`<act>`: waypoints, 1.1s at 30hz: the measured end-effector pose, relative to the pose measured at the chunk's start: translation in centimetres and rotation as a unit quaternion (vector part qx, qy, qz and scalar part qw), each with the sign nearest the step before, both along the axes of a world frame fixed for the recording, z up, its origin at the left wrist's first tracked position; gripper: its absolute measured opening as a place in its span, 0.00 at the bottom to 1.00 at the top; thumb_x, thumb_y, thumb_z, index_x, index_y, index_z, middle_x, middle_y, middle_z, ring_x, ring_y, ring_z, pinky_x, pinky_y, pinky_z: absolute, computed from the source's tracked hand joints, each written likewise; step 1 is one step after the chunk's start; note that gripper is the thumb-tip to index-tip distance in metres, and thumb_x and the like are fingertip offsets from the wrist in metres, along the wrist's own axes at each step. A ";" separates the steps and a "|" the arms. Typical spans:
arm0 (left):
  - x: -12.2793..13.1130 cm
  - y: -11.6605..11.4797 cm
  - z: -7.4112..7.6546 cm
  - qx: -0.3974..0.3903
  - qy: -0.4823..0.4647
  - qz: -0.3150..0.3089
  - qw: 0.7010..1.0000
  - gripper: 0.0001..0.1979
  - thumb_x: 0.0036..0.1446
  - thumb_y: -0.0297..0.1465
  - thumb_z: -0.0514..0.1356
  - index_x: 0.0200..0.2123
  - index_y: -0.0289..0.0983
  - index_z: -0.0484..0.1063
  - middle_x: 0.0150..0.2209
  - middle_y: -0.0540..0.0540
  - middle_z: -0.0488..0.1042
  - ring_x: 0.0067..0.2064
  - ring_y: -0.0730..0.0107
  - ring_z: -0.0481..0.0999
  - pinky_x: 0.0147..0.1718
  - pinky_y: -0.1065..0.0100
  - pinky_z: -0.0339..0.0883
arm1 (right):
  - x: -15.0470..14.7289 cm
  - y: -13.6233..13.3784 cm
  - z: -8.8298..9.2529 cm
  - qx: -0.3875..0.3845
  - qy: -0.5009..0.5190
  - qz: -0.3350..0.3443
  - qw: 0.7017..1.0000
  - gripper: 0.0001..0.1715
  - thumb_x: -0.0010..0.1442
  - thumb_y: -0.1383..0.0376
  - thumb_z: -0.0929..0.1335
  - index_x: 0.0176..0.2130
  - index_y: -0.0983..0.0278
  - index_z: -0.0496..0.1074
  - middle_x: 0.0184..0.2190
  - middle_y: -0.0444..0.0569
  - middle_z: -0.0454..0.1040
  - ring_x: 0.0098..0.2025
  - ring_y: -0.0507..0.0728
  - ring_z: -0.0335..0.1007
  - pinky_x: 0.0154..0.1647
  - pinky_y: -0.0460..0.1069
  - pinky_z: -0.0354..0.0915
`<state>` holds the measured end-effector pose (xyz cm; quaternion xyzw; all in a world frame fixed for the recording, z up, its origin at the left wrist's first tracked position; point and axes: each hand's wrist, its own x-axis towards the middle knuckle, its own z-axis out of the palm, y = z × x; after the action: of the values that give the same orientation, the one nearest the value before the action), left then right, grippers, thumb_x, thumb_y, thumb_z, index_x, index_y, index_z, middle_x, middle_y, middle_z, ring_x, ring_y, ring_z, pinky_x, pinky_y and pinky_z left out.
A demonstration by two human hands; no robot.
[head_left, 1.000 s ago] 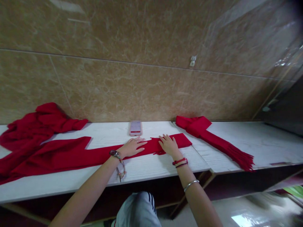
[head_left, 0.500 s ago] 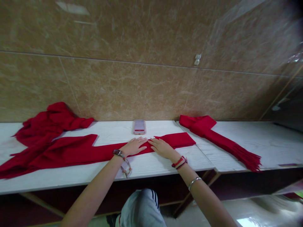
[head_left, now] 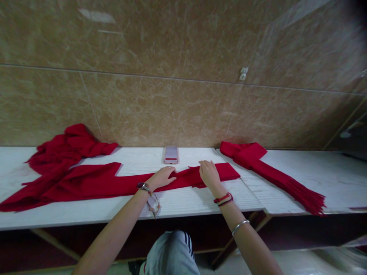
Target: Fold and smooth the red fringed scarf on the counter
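A long red scarf (head_left: 129, 184) lies in a flattened strip along the white tabletop, its left part wider and loosely spread. My left hand (head_left: 163, 178) rests on the middle of this strip, fingers bent a little and thumb apart. Farther right, my right hand (head_left: 210, 175) lies across the same scarf near its folded right end, with the fingers stretched out and open. Short fringe threads show at the scarf's edges around my right hand. A second red scarf (head_left: 266, 172) is laid folded over on the right, its fringed end pointing toward the front edge.
A crumpled heap of red cloth (head_left: 69, 147) sits at the back left against the marbled wall (head_left: 160, 110). Near the wall lies a phone (head_left: 171, 155) with its screen lit. The white table (head_left: 183, 202) has open shelving below its front edge.
My right hand has slid right along the scarf, away from my left hand. My left hand's fingers have bent slightly and it stays on the cloth. The view has shifted slightly.
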<state>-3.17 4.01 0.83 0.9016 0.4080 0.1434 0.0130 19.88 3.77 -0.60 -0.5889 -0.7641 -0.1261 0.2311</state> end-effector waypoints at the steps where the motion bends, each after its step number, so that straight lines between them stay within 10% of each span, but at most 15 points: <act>1: 0.2 -0.2 0.2 0.010 0.006 -0.024 1.000 0.06 0.56 0.29 0.55 0.38 0.35 0.66 0.39 0.46 0.70 0.40 0.68 0.70 0.40 0.69 0.62 | 0.4 0.1 0.1 0.000 0.007 -0.026 1.000 0.21 0.59 0.72 0.56 0.49 0.68 0.66 0.48 0.55 0.69 0.52 0.59 0.60 0.58 0.56 0.46; 10: 1.8 -2.1 1.2 0.127 0.107 -0.143 0.976 0.09 0.58 0.23 0.50 0.33 0.38 0.68 0.34 0.47 0.70 0.38 0.67 0.69 0.38 0.67 0.62 | 0.8 0.0 -0.5 -0.039 -0.021 -0.059 0.997 0.18 0.56 0.72 0.59 0.44 0.65 0.70 0.42 0.56 0.70 0.46 0.60 0.63 0.49 0.53 0.54; 14: 1.0 -0.9 0.5 0.046 -0.021 -0.028 0.998 0.10 0.58 0.28 0.53 0.44 0.39 0.66 0.43 0.47 0.70 0.42 0.69 0.70 0.41 0.69 0.63 | 0.4 0.0 -0.2 0.011 0.003 -0.015 1.000 0.19 0.56 0.72 0.59 0.47 0.66 0.68 0.46 0.56 0.67 0.49 0.60 0.61 0.53 0.56 0.54; 21: -1.1 1.1 -0.7 -0.010 -0.033 0.135 0.990 0.20 0.58 0.31 0.54 0.54 0.37 0.59 0.50 0.42 0.67 0.45 0.66 0.71 0.44 0.69 0.63 | -1.1 -0.6 -0.7 -0.028 -0.084 0.251 0.964 0.20 0.63 0.66 0.57 0.52 0.63 0.64 0.52 0.52 0.66 0.55 0.57 0.58 0.55 0.56 0.56; 33: -3.3 -1.2 -0.2 0.048 0.055 0.221 0.972 0.18 0.61 0.35 0.48 0.52 0.35 0.61 0.48 0.36 0.67 0.46 0.58 0.70 0.42 0.61 0.63 | -0.8 0.3 -2.2 -0.070 -0.086 0.205 0.972 0.24 0.64 0.62 0.55 0.57 0.67 0.58 0.57 0.53 0.60 0.59 0.57 0.52 0.58 0.57 0.52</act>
<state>-6.44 2.79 0.66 0.7949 0.5902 0.1118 -0.0848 19.12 4.11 -2.81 -0.4214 -0.8926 -0.0723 0.1433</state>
